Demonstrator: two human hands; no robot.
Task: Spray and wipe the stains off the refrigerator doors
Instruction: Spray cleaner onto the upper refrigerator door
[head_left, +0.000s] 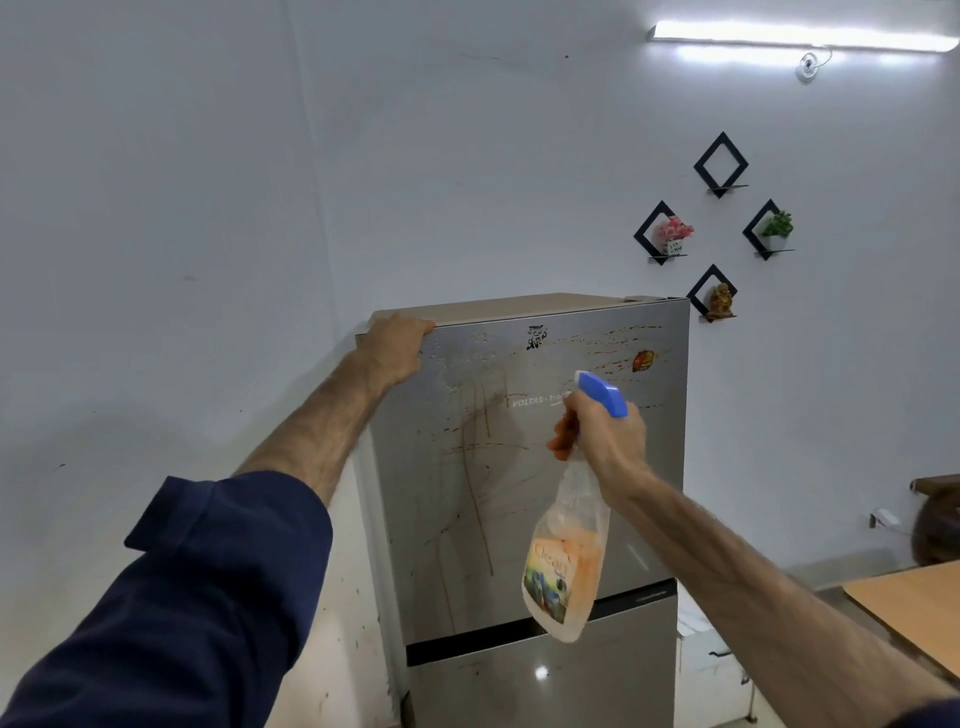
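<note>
Refrigerator (524, 467) stands centre frame against a pale wall. Upper door (519, 493) streaked with brown-orange stains (475, 467), arcs and drips running down its middle; a patch of fine droplets shows near its upper left corner. Lower door (545, 680) at bottom centre looks mostly clean, apart from a few faint specks.

Left hand (395, 345) is hooked over the top left corner of the refrigerator, fingers closed on the edge. Right hand (605, 428) is wrapped around the neck of a spray bottle (569, 551), held in front of the upper door, blue nozzle (602, 392) aimed up and left toward the door. The two hands are well apart.

Risks, as judged:
- Nozzle points high and left; mist could land on already-wet metal and miss the lower drips.
- Overspray may run down into the dark gap (540, 639) between the doors.
- Bottle carries orange smears on its body; contact with the door could transfer more mess.
- No cloth visible in either hand; liquid may run and spread the streaks before wiping starts.
- Left hand's pull on the corner could rock the cabinet or drag the door open.

Hard to make out:
- Trigger finger hidden behind the nozzle; squeeze cannot be confirmed.
- No spray mist discernible.
- Bottle fill level unclear through the label.
- Bottom of the lower door cut off by the frame edge.
- Two small stickers near the door top unreadable.
- Wooden tabletop (919, 608) at lower right only partly in view.
</note>
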